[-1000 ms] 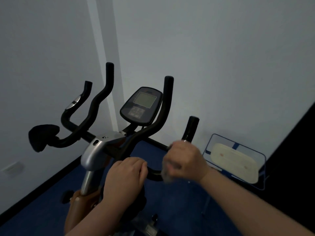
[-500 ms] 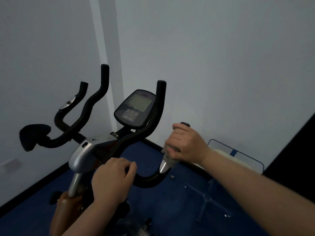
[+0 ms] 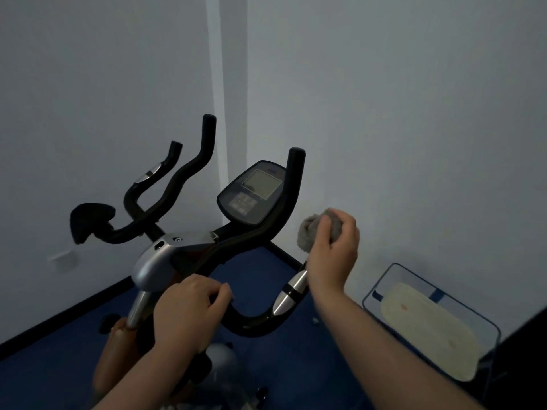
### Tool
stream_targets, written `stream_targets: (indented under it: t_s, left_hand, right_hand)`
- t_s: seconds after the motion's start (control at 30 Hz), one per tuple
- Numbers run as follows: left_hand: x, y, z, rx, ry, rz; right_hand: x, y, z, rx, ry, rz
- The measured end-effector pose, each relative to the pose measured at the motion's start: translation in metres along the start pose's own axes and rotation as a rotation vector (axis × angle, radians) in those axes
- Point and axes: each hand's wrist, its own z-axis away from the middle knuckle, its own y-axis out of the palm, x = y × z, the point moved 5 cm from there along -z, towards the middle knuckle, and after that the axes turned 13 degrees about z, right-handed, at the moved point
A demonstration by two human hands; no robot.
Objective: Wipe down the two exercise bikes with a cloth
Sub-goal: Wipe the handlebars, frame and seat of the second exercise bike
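An exercise bike (image 3: 159, 258) with black curved handlebars and a silver stem stands in the room corner. Its console (image 3: 254, 193) with a grey screen sits between the inner bars. My right hand (image 3: 333, 253) is shut on a bunched grey cloth (image 3: 309, 230), wrapped around the top end of the right outer grip, above its silver sensor band (image 3: 291, 292). My left hand (image 3: 189, 312) grips the handlebar near the stem, just left of the bar's lower bend.
White walls meet in a corner right behind the bike. The floor (image 3: 266, 270) is dark blue with a black skirting. A blue-framed stand holding a cream pad (image 3: 426, 327) leans against the right wall. A dark edge fills the lower right corner.
My right hand slid the cloth up the right grip from near the bend to its top end, uncovering the silver band. My left hand kept its hold.
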Motion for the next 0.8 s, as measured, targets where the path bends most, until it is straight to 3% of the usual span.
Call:
stream_targets:
  t_s: [0.13, 0.17, 0.23, 0.33, 0.4, 0.5, 0.53, 0.63, 0.67, 0.73, 0.8]
  left_hand:
    - [0.002, 0.001, 0.001, -0.015, -0.018, 0.008]
    - [0.003, 0.002, 0.001, -0.014, -0.023, 0.002]
    - [0.005, 0.001, 0.0, -0.015, -0.029, -0.006]
    - [0.005, 0.001, 0.0, -0.022, -0.031, -0.009]
    - [0.004, 0.002, 0.0, -0.03, -0.025, -0.018]
    - [0.002, -0.001, 0.0, -0.024, -0.035, -0.008]
    - [0.002, -0.002, 0.0, -0.023, -0.038, -0.002]
    - [0.002, -0.001, 0.0, -0.024, -0.038, -0.006]
    - [0.002, -0.001, 0.0, -0.026, -0.036, -0.006]
    - [0.002, -0.001, 0.0, -0.021, -0.027, 0.001]
    - [0.002, -0.002, 0.0, -0.015, -0.022, 0.008]
  right_hand:
    - [0.002, 0.015, -0.054, 0.413, 0.092, 0.116]
    - [-0.001, 0.016, -0.053, 0.449, 0.08, 0.137]
    - [-0.007, 0.01, -0.041, 0.355, -0.049, 0.148]
    - [-0.004, -0.002, -0.021, 0.171, -0.476, 0.291]
    - [0.004, 0.004, -0.033, 0.301, -0.635, 0.356]
    - [0.007, 0.011, -0.054, 0.669, -0.493, 0.286]
    - [0.003, 0.011, -0.054, 0.679, -0.391, 0.203]
    - [-0.015, 0.01, -0.034, 0.357, -0.023, -0.089]
    - [-0.016, 0.009, -0.025, 0.21, 0.007, -0.127]
    - [-0.007, 0.003, -0.014, 0.002, -0.18, -0.058]
    - [-0.001, -0.004, -0.004, -0.046, -0.569, 0.101]
